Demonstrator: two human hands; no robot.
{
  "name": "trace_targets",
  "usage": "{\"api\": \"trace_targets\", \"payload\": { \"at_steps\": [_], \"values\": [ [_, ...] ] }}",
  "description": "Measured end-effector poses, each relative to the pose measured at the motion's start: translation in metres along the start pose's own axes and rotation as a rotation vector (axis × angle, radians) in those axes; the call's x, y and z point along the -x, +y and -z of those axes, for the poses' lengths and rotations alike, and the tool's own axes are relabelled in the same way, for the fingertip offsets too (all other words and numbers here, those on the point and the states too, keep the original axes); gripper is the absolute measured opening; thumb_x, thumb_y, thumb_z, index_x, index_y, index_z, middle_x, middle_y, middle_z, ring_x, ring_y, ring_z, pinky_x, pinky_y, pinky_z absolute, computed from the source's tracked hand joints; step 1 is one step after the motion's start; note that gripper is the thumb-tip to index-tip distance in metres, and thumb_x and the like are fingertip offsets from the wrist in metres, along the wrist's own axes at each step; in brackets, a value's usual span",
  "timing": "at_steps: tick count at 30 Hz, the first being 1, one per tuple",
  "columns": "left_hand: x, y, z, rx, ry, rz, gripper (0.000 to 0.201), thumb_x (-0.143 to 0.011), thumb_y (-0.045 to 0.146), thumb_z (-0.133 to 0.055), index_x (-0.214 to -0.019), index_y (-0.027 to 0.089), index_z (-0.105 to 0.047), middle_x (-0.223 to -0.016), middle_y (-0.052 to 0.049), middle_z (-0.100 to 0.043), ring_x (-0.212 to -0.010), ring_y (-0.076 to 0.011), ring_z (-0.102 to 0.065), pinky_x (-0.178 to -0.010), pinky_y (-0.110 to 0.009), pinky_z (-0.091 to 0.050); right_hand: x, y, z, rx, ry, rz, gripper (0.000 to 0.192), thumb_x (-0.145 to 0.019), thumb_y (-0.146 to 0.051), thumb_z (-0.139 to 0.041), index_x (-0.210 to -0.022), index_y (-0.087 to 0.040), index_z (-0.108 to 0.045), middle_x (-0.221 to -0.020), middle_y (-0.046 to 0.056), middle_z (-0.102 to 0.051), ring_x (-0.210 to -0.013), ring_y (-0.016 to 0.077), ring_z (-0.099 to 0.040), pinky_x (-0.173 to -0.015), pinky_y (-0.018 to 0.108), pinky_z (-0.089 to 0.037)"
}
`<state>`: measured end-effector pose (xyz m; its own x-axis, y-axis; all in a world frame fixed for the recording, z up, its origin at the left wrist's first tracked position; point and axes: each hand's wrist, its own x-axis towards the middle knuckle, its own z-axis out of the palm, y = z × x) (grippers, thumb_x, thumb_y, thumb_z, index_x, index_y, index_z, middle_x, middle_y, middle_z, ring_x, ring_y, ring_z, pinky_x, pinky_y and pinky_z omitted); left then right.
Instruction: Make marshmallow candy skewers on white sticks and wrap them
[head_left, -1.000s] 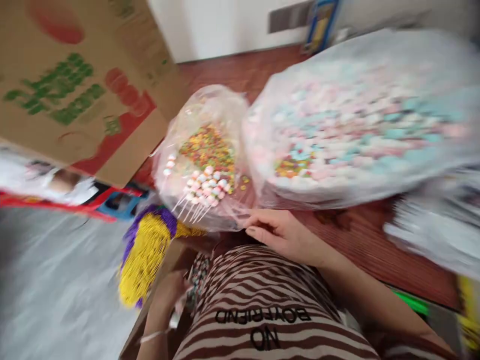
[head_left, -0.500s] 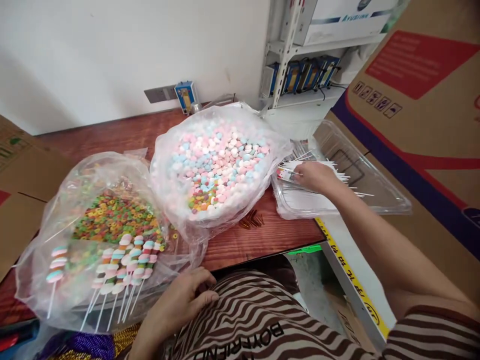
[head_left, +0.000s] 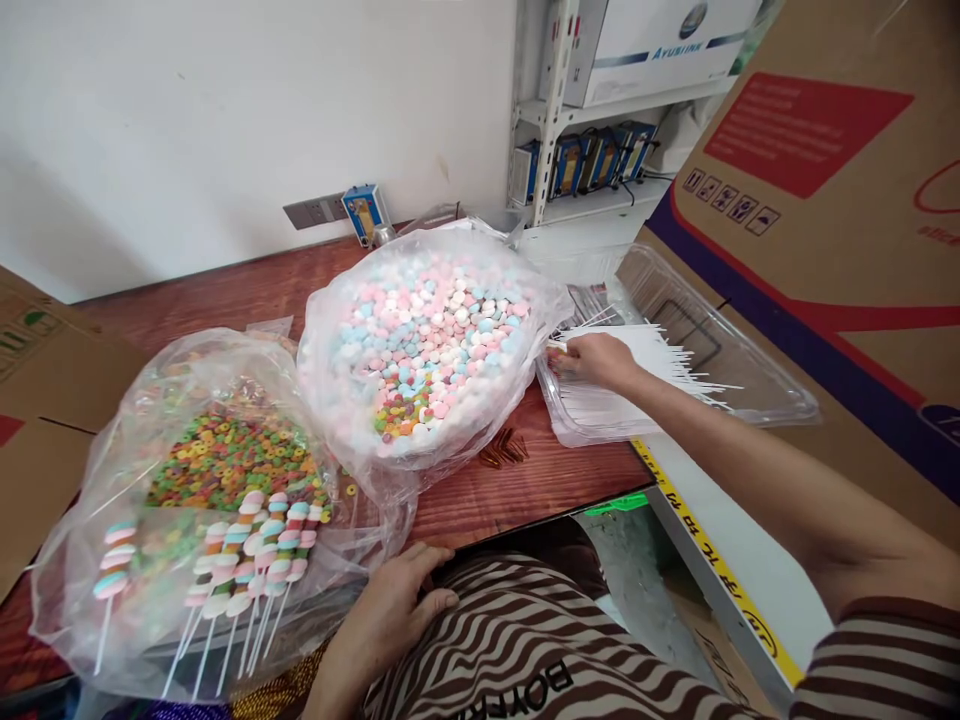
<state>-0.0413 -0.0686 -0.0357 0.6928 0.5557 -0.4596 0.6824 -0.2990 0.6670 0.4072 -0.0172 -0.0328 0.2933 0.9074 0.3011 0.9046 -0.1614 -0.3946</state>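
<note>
My right hand (head_left: 598, 361) reaches over the left end of a clear plastic tray (head_left: 564, 432) filled with white sticks (head_left: 615, 400). Its fingers are closed around something small with red on it, mostly hidden. Holding nothing, my left hand (head_left: 403, 603) rests by the table's front edge, its thumb apart from the fingers. Beside it, several skewers (head_left: 225, 570) of pastel marshmallows and coloured rings lie on a bag of cereal rings (head_left: 232, 455). A larger bag of pink, white and blue marshmallows (head_left: 450, 330) spreads open between the hands, with some rings in its near part.
Brown twist-like strips (head_left: 504, 448) lie on the red-brown table (head_left: 465, 510). A large carton (head_left: 817, 240) rises on the right, another carton (head_left: 45, 370) stands left. Metal shelving (head_left: 551, 120) and a small blue box (head_left: 365, 213) are at the back.
My right hand has moved left across the sticks to the tray's left end, and the printed packet at its fingers is now mostly covered. My left hand stays by the table edge; the view has shifted slightly.
</note>
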Motion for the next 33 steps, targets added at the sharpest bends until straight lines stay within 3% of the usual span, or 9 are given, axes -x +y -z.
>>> {"api": "trace_targets", "payload": {
  "at_steps": [3,5,10,11,14,18,22,27,33],
  "values": [
    [-0.002,0.006,0.001,0.039,-0.056,-0.038,0.041,-0.086,0.028,-0.066,-0.127,0.023,-0.072,-0.12,-0.009,-0.074,-0.111,-0.0272,-0.066,-0.097,-0.037,-0.048,0.01,-0.024,0.037,-0.164,0.17,-0.067,0.046,-0.097,-0.046,-0.06,-0.059,-0.021,-0.055,-0.051,-0.002,-0.051,-0.051,0.0133,-0.05,-0.054,0.029,-0.041],
    [-0.011,0.016,-0.006,0.2,-0.16,-0.116,0.044,-0.086,0.032,-0.069,-0.13,0.026,-0.071,-0.124,-0.009,-0.073,-0.115,-0.0279,-0.065,-0.103,-0.04,-0.047,0.031,-0.062,0.052,-0.665,0.388,-0.117,0.031,-0.095,-0.048,-0.064,-0.077,-0.022,-0.063,-0.064,0.0,-0.063,-0.057,0.0158,-0.058,-0.058,0.031,-0.049],
    [-0.058,0.047,-0.04,1.26,-0.404,-0.353,0.085,-0.068,0.053,-0.088,-0.144,0.029,-0.058,-0.147,-0.012,-0.06,-0.13,-0.0315,-0.059,-0.11,-0.048,-0.044,0.105,-0.178,0.013,-1.497,-0.061,-0.268,0.031,-0.079,-0.048,-0.083,-0.087,-0.024,-0.066,-0.08,0.001,-0.074,-0.065,0.0186,-0.071,-0.061,0.034,-0.06],
    [-0.067,0.05,-0.043,1.437,-0.374,-0.373,0.074,-0.072,0.061,-0.082,-0.136,0.027,-0.065,-0.137,-0.013,-0.066,-0.125,-0.0306,-0.061,-0.107,-0.048,-0.046,0.117,-0.192,-0.002,-1.554,-0.125,-0.322,0.031,-0.078,-0.048,-0.085,-0.088,-0.024,-0.067,-0.083,0.001,-0.074,-0.066,0.0181,-0.071,-0.063,0.034,-0.061],
    [-0.075,0.05,-0.035,1.689,0.163,-0.423,0.07,-0.07,0.069,-0.081,-0.122,0.022,-0.071,-0.124,-0.013,-0.07,-0.115,-0.028,-0.064,-0.107,-0.045,-0.047,0.138,-0.209,-0.043,-1.529,-0.142,-0.369,0.03,-0.077,-0.045,-0.087,-0.089,-0.023,-0.07,-0.085,0.001,-0.075,-0.073,0.0165,-0.07,-0.072,0.031,-0.061],
    [-0.05,0.037,-0.012,1.452,0.669,-0.281,0.062,-0.069,0.042,-0.091,-0.124,0.022,-0.071,-0.124,-0.009,-0.072,-0.105,-0.0226,-0.069,-0.103,-0.039,-0.05,0.137,-0.21,-0.068,-1.418,-0.265,-0.284,0.028,-0.079,-0.046,-0.084,-0.087,-0.023,-0.071,-0.084,0.001,-0.075,-0.077,0.0181,-0.068,-0.075,0.031,-0.06],
    [-0.03,0.03,-0.009,1.293,0.658,-0.192,0.079,-0.057,0.029,-0.098,-0.13,0.026,-0.069,-0.121,-0.008,-0.075,-0.111,-0.028,-0.07,-0.103,-0.041,-0.053,0.134,-0.22,-0.074,-1.408,-0.36,-0.269,0.028,-0.08,-0.048,-0.082,-0.084,-0.023,-0.068,-0.078,0.0,-0.072,-0.073,0.0181,-0.065,-0.071,0.031,-0.057],
    [-0.037,0.022,-0.017,1.319,0.921,-0.062,0.036,-0.079,0.048,-0.083,-0.102,0.02,-0.081,-0.103,-0.008,-0.079,-0.101,-0.0245,-0.073,-0.098,-0.039,-0.054,0.136,-0.228,-0.08,-1.344,-0.4,-0.178,0.023,-0.083,-0.043,-0.079,-0.087,-0.021,-0.07,-0.082,0.001,-0.071,-0.076,0.0168,-0.062,-0.073,0.029,-0.053],
    [-0.043,0.022,-0.01,1.511,0.989,0.02,0.043,-0.054,0.049,-0.097,-0.078,0.016,-0.081,-0.08,-0.005,-0.077,-0.074,-0.0169,-0.068,-0.078,-0.032,-0.057,0.136,-0.223,-0.082,-1.29,-0.403,-0.191,0.025,-0.083,-0.043,-0.079,-0.09,-0.02,-0.071,-0.081,0.002,-0.071,-0.073,0.0166,-0.061,-0.07,0.029,-0.051]
  ]
}}
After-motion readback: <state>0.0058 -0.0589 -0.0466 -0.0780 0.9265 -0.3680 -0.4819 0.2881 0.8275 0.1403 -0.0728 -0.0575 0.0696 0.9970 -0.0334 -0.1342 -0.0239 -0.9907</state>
